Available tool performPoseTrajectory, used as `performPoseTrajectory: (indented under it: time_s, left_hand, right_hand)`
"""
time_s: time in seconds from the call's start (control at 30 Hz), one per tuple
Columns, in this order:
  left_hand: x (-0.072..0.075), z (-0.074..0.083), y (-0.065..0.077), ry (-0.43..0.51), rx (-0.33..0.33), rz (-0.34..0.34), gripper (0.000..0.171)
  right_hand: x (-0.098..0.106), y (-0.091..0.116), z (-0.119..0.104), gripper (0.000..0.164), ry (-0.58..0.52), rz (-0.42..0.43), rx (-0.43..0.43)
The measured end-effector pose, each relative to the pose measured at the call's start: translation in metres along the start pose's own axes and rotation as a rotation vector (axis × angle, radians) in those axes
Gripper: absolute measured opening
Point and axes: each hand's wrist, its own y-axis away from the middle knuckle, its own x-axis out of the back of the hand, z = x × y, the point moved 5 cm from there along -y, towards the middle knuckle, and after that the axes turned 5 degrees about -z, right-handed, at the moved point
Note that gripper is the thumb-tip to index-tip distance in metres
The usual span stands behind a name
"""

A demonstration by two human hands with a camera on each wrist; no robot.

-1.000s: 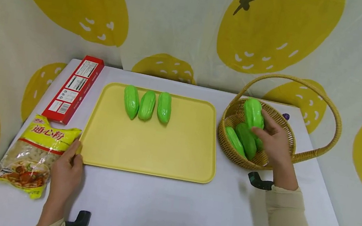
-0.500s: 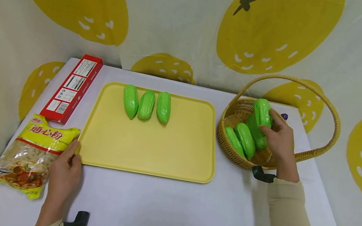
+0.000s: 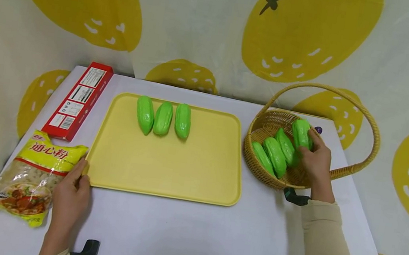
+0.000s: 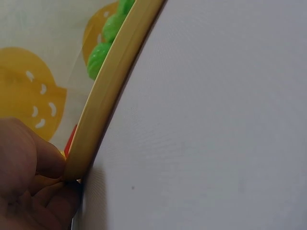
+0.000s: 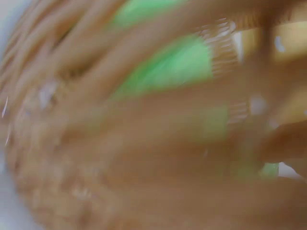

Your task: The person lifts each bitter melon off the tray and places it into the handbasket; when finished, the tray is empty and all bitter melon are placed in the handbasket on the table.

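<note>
My right hand [image 3: 315,158] holds a glossy green bitter melon [image 3: 300,133] by its side, low in the right part of the wicker basket [image 3: 273,122]. Several more bitter melons lie to its left, such as one ridged bitter melon [image 3: 275,157]. In the right wrist view, blurred basket weave [image 5: 144,124] hides most of the hand and the melon. My left hand [image 3: 71,196] pinches the near left corner of the yellow tray [image 3: 168,161], thumb and fingers on its rim [image 4: 103,91]. Three bitter melons stand side by side on the tray's far part, including the middle bitter melon [image 3: 163,118].
A yellow pasta bag [image 3: 30,181] lies left of my left hand. Behind it is a long red box [image 3: 78,101]. The basket's tall handle [image 3: 375,142] arches over the right side. A small purple thing [image 3: 319,129] sits behind the basket. Patterned cloth [image 3: 196,21] hangs behind the table.
My right hand has moved the held bitter melon rightward and lower into the basket, uncovering more of the melons at left. The left hand stays at the tray corner; the view shifts slightly.
</note>
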Motion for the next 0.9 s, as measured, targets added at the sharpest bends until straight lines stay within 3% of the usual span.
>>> performPoseTrajectory:
  time_s: [0.17,0.53,0.9]
  left_hand:
    - [0.001,0.002,-0.001,-0.009,-0.002,0.007,0.051]
    - [0.0,0.0,0.001,-0.03,0.021,0.004,0.051]
    - [0.001,0.0,0.002,-0.027,-0.013,0.022,0.05]
  right_hand:
    - [-0.002,-0.003,0.011,0.07,0.056,-0.006,-0.036]
    - [-0.003,-0.007,0.016,0.07,-0.076,-0.07,-0.102]
    - [-0.006,-0.008,0.018,0.068,-0.06,-0.092,-0.109]
